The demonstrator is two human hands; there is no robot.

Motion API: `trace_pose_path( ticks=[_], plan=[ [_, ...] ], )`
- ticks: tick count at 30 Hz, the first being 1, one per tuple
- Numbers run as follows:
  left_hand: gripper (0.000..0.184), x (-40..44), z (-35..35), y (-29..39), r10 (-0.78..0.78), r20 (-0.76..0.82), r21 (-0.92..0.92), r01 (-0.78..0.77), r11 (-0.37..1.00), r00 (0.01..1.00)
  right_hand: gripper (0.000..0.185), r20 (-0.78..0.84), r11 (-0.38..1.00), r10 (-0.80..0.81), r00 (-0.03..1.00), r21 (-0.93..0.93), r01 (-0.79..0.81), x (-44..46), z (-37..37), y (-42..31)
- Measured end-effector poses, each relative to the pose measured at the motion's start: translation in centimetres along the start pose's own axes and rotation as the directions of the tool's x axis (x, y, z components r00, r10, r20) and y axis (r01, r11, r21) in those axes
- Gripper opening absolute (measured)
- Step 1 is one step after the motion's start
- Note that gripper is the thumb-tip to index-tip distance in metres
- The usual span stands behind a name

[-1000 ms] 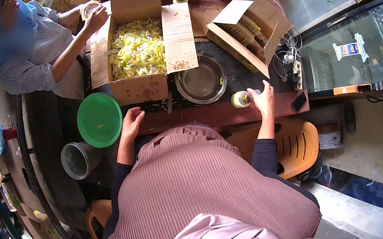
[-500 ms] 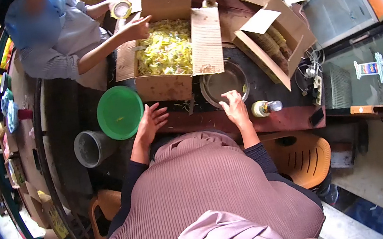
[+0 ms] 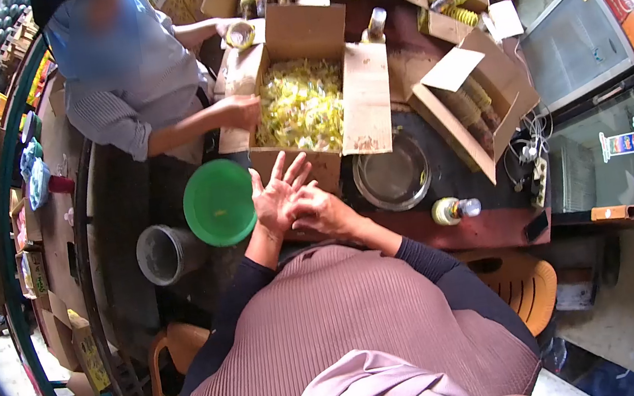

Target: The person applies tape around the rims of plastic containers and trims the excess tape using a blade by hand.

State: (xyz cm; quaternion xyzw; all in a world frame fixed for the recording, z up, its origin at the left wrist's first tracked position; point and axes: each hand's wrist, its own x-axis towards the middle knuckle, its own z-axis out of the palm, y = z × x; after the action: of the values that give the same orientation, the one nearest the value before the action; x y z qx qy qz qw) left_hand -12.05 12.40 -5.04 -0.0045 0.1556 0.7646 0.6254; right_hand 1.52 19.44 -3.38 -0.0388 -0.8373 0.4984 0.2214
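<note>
Brought inward, our right hand now meets our left hand, whose grip is spread; the right grip curls, on what we cannot tell. At three o'clock, the bottle sits near the table's edge; one wide right-hand sweep could topple it.

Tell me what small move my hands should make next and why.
I'd probably lift the right hand off the left hand first: the right fingers seem to meet the open left palm, so both are occupied with each other, while neither holds the bottle or touches the yellow strips in the box.
</note>
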Motion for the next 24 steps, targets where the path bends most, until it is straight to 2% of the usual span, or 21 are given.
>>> trace_pose_path(
  ticks=[2, 5, 7, 9, 11, 12, 13, 14, 15, 16, 17, 18, 19, 20, 21, 23, 24],
  plan=[
    [0.077, 1.2, 0.2, 0.0, 0.032, 0.053, -0.064, -0.029, 0.998, 0.998, 0.014, -0.060, 0.999, 0.047, 0.997, 0.016, -0.047, 0.7, -0.1, 0.4],
    [0.077, 2.9, 0.6, 0.3, 0.066, 0.091, -0.128, -0.054, 0.990, 0.994, 0.017, -0.127, 0.998, 0.050, 0.991, -0.017, -0.052, 1.5, -1.4, 1.0],
    [0.077, 4.1, 1.0, 0.5, 0.047, 0.097, -0.065, -0.041, 0.997, 0.994, 0.016, -0.110, 0.999, 0.038, 0.993, -0.006, -0.039, 2.3, -2.6, 1.2],
    [0.076, 5.1, 1.4, 0.7, 0.036, 0.092, -0.100, -0.026, 0.995, 0.995, 0.015, -0.062, 0.998, 0.066, 0.996, 0.008, -0.065, 3.0, -3.8, 1.8],
    [0.076, 5.6, 2.4, 0.8, 0.005, 0.068, 0.103, -0.012, 0.995, 0.998, 0.005, -0.024, 0.995, 0.100, 0.995, 0.014, -0.100, 3.7, -5.3, 2.3],
    [0.079, 6.1, 2.7, 0.9, 0.004, 0.057, 0.186, -0.015, 0.982, 0.998, 0.003, -0.069, 0.991, 0.132, 0.989, 0.039, -0.130, 4.2, -6.3, 2.1],
    [0.079, 6.2, 2.8, 1.0, 0.005, 0.061, 0.188, -0.017, 0.982, 0.998, 0.005, -0.112, 0.985, 0.165, 0.980, 0.066, -0.159, 4.6, -7.3, 1.9],
    [0.082, 6.2, 2.9, 1.1, -0.045, 0.004, 0.414, 0.039, 0.909, 0.999, 0.009, -0.227, 0.990, 0.141, 0.964, 0.040, -0.136, 5.1, -7.9, 2.4],
    [0.084, 6.1, 3.2, 1.3, -0.079, -0.065, 0.614, 0.102, 0.783, 0.995, 0.015, -0.211, 0.965, 0.263, 0.941, 0.043, -0.260, 5.1, -8.5, 4.0],
    [0.090, 6.2, 3.2, 1.5, -0.113, -0.068, 0.747, 0.126, 0.652, 0.991, 0.017, -0.242, 0.957, 0.197, 0.950, -0.162, -0.240, 5.4, -8.9, 5.5],
    [0.090, 6.3, 3.1, 1.3, -0.114, -0.068, 0.748, 0.126, 0.652, 0.991, 0.021, -0.260, 0.907, 0.127, 0.957, -0.361, -0.218, 5.5, -9.1, 6.8],
    [0.090, 6.3, 3.3, 1.2, -0.184, -0.069, 0.789, 0.166, 0.591, 0.981, 0.021, -0.262, 0.907, 0.125, 0.957, -0.361, -0.217, 5.4, -9.3, 7.2],
    [0.090, 6.4, 3.5, 1.2, -0.251, -0.073, 0.827, 0.199, 0.525, 0.965, 0.022, -0.142, 0.956, 0.225, 0.964, -0.158, -0.247, 5.4, -9.4, 7.7],
    [0.091, 6.6, 3.3, 1.2, -0.291, -0.042, 0.828, 0.197, 0.525, 0.956, 0.024, -0.002, 0.955, 0.294, 0.956, 0.048, -0.293, 5.4, -9.5, 8.1],
    [0.091, 6.7, 3.3, 1.2, -0.291, -0.041, 0.830, 0.195, 0.522, 0.956, 0.024, -0.005, 0.956, 0.291, 0.957, 0.047, -0.291, 5.5, -9.4, 8.0],
    [0.093, 6.7, 3.1, 1.0, -0.295, 0.038, 0.790, 0.152, 0.594, 0.955, 0.023, 0.202, 0.887, 0.415, 0.887, 0.128, -0.444, 5.4, -8.9, 7.7],
    [0.095, 6.6, 3.3, 1.3, -0.299, 0.058, 0.788, 0.140, 0.599, 0.952, 0.023, 0.097, 0.870, 0.366, 0.926, 0.318, -0.377, 5.2, -8.1, 7.3]
  ],
)
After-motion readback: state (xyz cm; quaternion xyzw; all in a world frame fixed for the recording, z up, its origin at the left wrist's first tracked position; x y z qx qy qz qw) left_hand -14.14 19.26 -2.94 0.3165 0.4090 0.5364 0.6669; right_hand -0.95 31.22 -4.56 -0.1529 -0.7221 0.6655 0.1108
